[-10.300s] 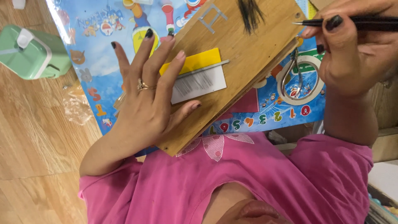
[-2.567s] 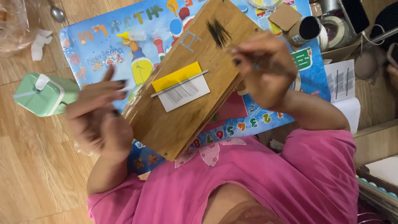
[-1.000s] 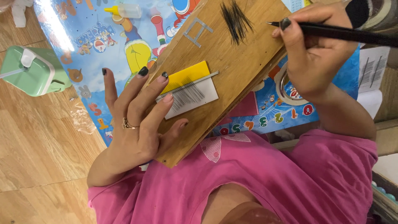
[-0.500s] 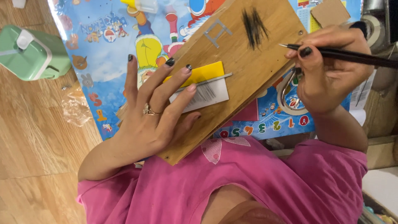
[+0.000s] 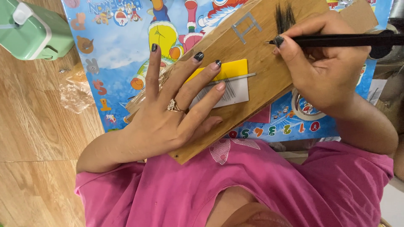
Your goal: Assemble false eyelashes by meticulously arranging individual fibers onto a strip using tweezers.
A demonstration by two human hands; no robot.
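Head view: my left hand [image 5: 168,122] lies open and flat on the wooden board [image 5: 269,80], and my right hand [image 5: 324,71] grips a thin black tool [image 5: 336,40]. If the left hand slips, the board can tilt and the small black fibres [image 5: 284,17] can scatter.

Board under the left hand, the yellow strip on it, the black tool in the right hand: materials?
Brown rectangular board: looks like unfinished wood, visible grain, matte. Yellow strip: probably smooth paper or plastic; can't tell. Thin black tool: likely plastic or metal, slight sheen.
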